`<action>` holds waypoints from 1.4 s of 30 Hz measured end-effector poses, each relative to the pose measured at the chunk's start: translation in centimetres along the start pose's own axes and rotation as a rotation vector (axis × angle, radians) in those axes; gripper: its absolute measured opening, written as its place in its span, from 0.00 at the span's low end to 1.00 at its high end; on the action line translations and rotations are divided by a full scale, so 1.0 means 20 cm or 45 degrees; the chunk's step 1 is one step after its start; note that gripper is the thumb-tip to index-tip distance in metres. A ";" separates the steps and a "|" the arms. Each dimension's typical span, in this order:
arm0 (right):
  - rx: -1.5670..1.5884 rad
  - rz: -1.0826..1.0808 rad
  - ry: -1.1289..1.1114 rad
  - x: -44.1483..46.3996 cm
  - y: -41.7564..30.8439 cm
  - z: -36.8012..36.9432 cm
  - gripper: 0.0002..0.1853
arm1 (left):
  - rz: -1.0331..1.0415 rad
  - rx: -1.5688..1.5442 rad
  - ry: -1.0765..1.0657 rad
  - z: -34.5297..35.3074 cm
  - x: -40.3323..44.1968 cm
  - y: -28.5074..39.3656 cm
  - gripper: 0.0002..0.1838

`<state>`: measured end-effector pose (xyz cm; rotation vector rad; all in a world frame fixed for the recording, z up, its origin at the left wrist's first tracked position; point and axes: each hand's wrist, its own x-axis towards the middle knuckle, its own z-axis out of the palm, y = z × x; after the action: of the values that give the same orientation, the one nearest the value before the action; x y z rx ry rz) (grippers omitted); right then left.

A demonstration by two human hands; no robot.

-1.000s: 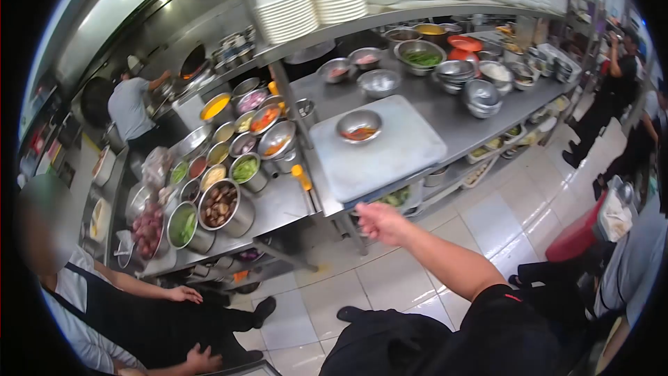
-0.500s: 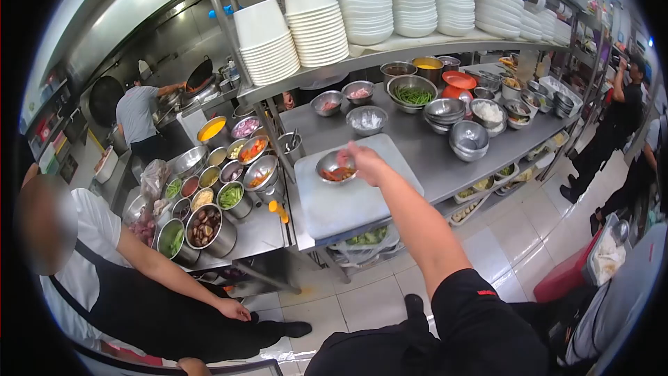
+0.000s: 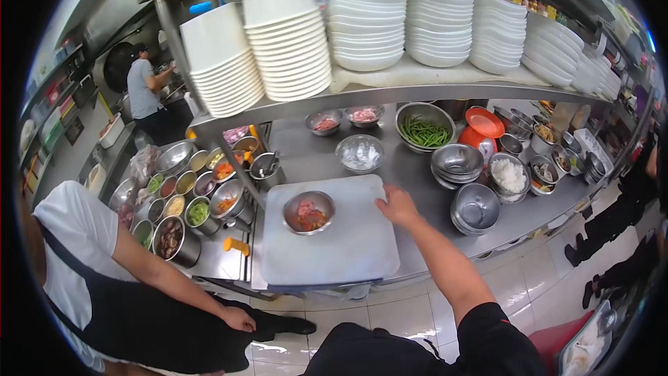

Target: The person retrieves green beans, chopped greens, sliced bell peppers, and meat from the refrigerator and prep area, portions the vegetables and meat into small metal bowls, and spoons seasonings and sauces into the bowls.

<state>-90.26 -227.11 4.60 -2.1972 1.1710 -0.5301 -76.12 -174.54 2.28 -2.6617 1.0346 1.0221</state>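
My right hand [image 3: 398, 206] is at the right edge of the white cutting board [image 3: 330, 257], its thumb and fingers apart with nothing visible between them. To its left on the board stands a small steel bowl [image 3: 332, 210] with pink pieces and orange-red bits in it. Behind the board sits a steel bowl with a white substance [image 3: 360, 154]. Two smaller bowls of pink raw meat [image 3: 325, 123] are farther back. My left hand is outside the view.
Right of the board are empty steel bowls [image 3: 476, 207], a bowl of white food [image 3: 509, 175] and a bowl of green beans [image 3: 424, 130]. Ingredient pots [image 3: 177, 242] crowd the left. Overhead, a shelf [image 3: 410, 95] carries stacked dishes. A co-worker [image 3: 118, 257] stands at left.
My right hand has moved from over the small bowl to the board's right edge. Pink pieces now show in that bowl. The view has shifted, and the co-worker at the stove has turned.
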 end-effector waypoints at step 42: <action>0.043 -0.119 0.159 0.35 1.05 -1.18 0.44 | 1.240 -0.129 1.353 -1.43 1.61 2.91 0.12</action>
<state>-113.15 -249.55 8.91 -2.2253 1.1185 -0.7306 -79.77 -246.13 11.84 -2.6785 2.6189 -0.5325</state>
